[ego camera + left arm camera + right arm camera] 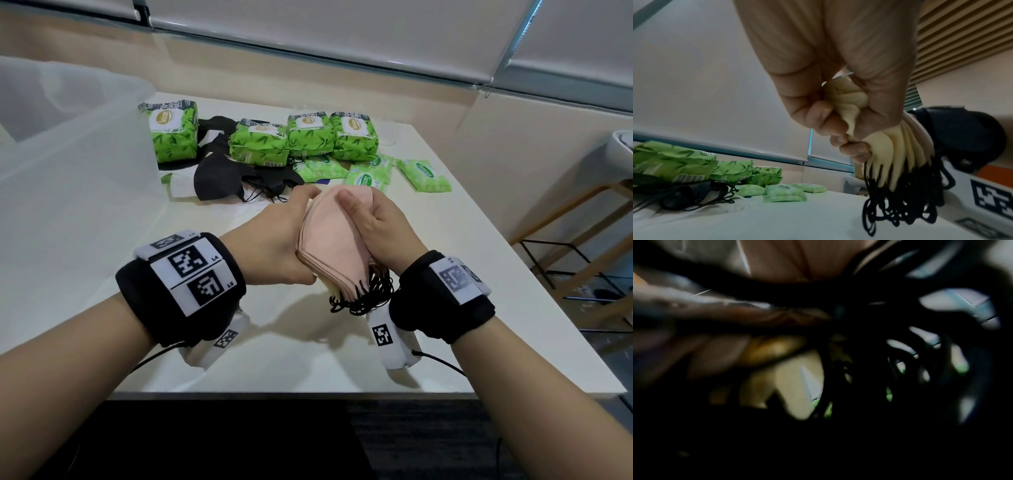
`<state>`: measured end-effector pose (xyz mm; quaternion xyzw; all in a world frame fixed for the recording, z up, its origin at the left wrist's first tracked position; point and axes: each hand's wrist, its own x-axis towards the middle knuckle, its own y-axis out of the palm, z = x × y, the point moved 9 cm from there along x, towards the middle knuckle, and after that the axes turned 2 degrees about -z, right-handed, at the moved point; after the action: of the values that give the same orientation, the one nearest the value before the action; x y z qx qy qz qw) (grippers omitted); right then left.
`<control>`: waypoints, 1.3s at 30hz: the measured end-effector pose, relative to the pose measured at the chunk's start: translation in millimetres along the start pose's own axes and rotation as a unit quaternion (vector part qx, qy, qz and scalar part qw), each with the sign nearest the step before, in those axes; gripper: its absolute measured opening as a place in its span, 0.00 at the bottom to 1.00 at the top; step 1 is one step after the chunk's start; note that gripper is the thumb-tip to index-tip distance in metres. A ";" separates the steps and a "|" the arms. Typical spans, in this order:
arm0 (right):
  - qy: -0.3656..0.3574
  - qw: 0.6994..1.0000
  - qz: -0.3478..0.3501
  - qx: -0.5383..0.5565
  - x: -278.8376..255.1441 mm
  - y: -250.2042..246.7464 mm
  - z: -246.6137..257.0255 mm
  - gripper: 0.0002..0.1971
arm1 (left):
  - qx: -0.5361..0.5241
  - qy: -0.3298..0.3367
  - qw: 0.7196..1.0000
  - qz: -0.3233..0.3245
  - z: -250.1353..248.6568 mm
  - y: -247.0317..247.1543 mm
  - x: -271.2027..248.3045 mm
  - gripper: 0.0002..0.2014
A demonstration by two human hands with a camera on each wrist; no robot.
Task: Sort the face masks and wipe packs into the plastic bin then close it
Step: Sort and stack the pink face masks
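Both hands hold a stack of pink face masks [330, 240] above the middle of the white table [308, 359], black ear loops [363, 294] dangling from its near end. My left hand [284, 236] grips the stack from the left, my right hand [373, 219] from the right with the thumb on top. In the left wrist view the fingers [824, 118] are curled round the bunched masks [890, 146]. Black masks [222, 178] and green wipe packs [308, 137] lie further back. The clear plastic bin [68, 144] stands at the left. The right wrist view is dark and blurred.
Small pale green wipe sachets [424, 174] lie at the back right of the table. A white mask [178, 185] lies by the bin. A wooden-framed stand [589, 240] is off the table's right edge. A window ledge and blinds run behind.
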<state>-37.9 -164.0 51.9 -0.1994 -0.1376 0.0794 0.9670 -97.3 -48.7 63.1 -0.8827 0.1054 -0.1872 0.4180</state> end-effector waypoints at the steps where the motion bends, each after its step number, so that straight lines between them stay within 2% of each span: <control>1: 0.001 1.000 -0.003 -0.005 -1.0 -1.6 1.6 0.13 | -0.005 -0.006 1.000 0.006 1.4 0.1 0.3 0.50; 3: -0.007 1.000 -0.011 -0.013 -1.5 -4.6 6.0 0.12 | -0.031 -0.034 0.998 0.043 7.7 2.9 0.5 0.61; 5: -0.011 1.000 -0.024 -0.018 0.1 -7.7 7.7 0.16 | -0.083 -0.062 0.991 0.087 13.5 6.3 -0.3 0.68; 7: -0.007 0.999 -0.037 -0.010 1.0 -9.6 9.5 0.20 | -0.118 -0.073 0.986 0.094 16.1 4.9 -0.6 0.70; 9: 0.003 0.999 -0.037 0.026 0.5 -9.5 8.5 0.19 | -0.099 -0.064 0.991 0.068 15.3 0.7 -0.3 0.70; 12: 0.072 0.987 -0.016 0.140 -4.1 -5.7 -5.5 0.15 | -0.126 -0.048 0.991 -0.004 10.1 -7.2 -3.2 0.61; 15: 0.152 0.962 0.011 0.225 -11.5 2.8 -25.7 0.23 | -0.256 -0.056 0.964 -0.045 8.9 -14.1 -5.8 0.48; 19: 0.183 0.949 0.018 0.255 -15.4 8.6 -36.2 0.38 | -0.318 -0.039 0.946 -0.042 3.7 -22.8 -5.2 0.44; 22: 0.182 0.939 0.025 0.292 -13.2 10.9 -38.3 0.41 | -0.348 -0.022 0.937 -0.028 -3.7 -25.8 -5.2 0.37; 24: 0.175 0.932 0.035 0.314 -11.6 12.3 -38.3 0.40 | -0.368 -0.024 0.929 -0.026 -7.6 -26.3 -4.8 0.33; 27: 0.169 0.928 0.042 0.330 -12.5 14.3 -36.2 0.36 | -0.386 -0.031 0.921 -0.049 -8.9 -27.3 -2.9 0.19; 29: 0.174 0.928 0.030 0.328 -13.3 13.8 -38.7 0.38 | -0.396 -0.037 0.915 -0.068 -8.5 -28.5 -1.3 0.12; 31: 0.167 0.938 0.006 0.303 -12.9 10.9 -40.4 0.40 | -0.408 -0.052 0.909 -0.070 -9.1 -26.1 0.4 0.11; 32: 0.160 0.948 -0.012 0.274 -12.5 7.6 -40.5 0.38 | -0.412 -0.060 0.907 -0.068 -9.9 -24.1 1.4 0.12; 35: 0.143 0.969 -0.064 0.190 -9.3 0.6 -39.7 0.27 | -0.428 -0.074 0.898 -0.064 -13.7 -17.8 3.6 0.13; 37: 0.154 0.972 -0.094 0.152 -8.1 -1.2 -42.3 0.25 | -0.449 -0.087 0.887 -0.060 -13.5 -13.3 4.8 0.10; 39: 0.140 0.973 -0.086 0.160 -6.7 2.0 -34.5 0.17 | -0.472 -0.099 0.874 -0.060 -11.7 -10.8 5.2 0.07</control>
<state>-34.2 -176.1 19.0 -0.0390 -0.0025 -0.0115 0.9992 -97.2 -51.8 79.6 -0.9937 0.0857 -0.0514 -0.0516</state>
